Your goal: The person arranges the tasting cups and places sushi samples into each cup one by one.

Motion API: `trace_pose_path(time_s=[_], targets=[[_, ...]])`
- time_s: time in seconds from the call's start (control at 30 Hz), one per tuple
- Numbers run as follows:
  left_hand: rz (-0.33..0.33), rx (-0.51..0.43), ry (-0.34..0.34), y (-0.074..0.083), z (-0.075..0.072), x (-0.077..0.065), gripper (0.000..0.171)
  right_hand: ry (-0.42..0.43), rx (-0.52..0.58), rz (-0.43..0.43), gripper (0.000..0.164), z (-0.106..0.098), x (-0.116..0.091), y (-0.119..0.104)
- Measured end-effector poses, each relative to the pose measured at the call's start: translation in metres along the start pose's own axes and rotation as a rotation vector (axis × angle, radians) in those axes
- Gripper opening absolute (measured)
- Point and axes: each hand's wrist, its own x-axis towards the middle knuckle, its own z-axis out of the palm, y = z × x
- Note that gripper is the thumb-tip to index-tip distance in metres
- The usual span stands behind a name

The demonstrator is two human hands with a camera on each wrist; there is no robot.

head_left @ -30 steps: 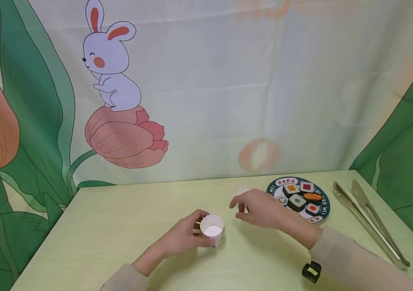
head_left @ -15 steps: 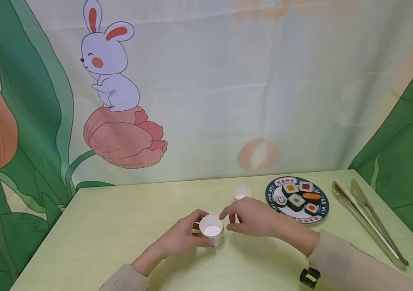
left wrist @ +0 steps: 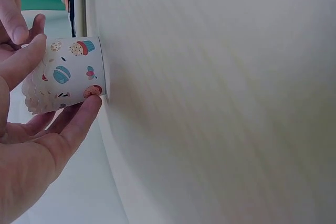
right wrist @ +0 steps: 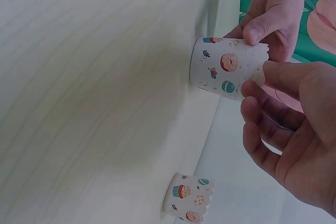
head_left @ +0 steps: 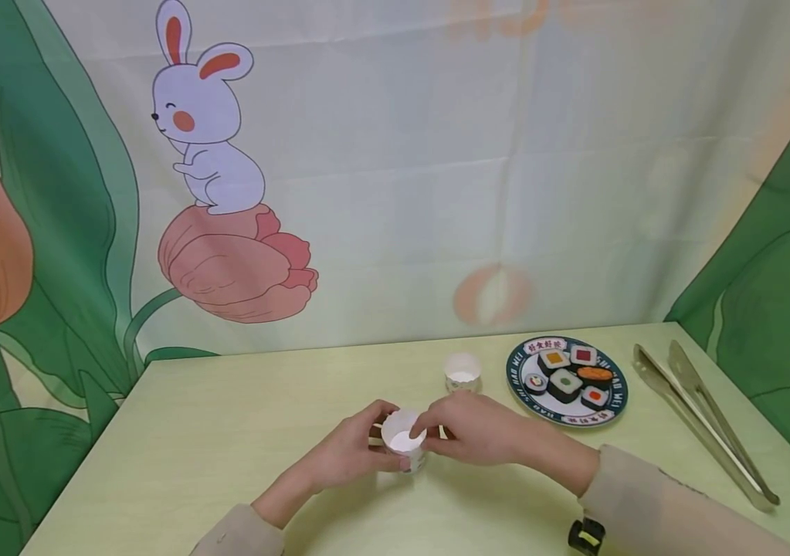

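Note:
A white paper baking cup [head_left: 405,441] with a scalloped rim and printed cupcakes and cookies stands upright on the table. My left hand [head_left: 347,448] grips it from the left, thumb on the near side and fingers round the far side. From the right, my right hand [head_left: 481,429] pinches the rim, one fingertip dipping inside the opening. In the right wrist view the right hand's fingers [right wrist: 283,72] meet the scalloped edge of this cup [right wrist: 220,66]. A second matching baking cup [head_left: 462,374] stands behind the right hand.
A round plate [head_left: 518,386] with several sushi pieces lies at the back right. Beside it, long metal tongs [head_left: 707,425] lie near the table's right edge. A cloth backdrop [head_left: 381,193] with a rabbit and flowers hangs behind the table [head_left: 228,417].
My right hand has moved left and nearer, from beside the second cup to the held cup's rim, uncovering the second cup. The left hand has kept its grip in place.

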Motion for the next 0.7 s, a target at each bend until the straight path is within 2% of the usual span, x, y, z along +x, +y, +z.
trace_pose_path(time_s=[0.33,0.7], targets=[[-0.005,-0.003,0.004,-0.0006,-0.0003,0.0002,0.057,0.039,-0.052,-0.051,0.005,0.0015,0.0003,0.0016],[-0.002,-0.004,0.004,-0.0007,0.0001,0.0006,0.056,0.054,-0.081,-0.044,0.004,0.0017,0.0013,0.0036]])
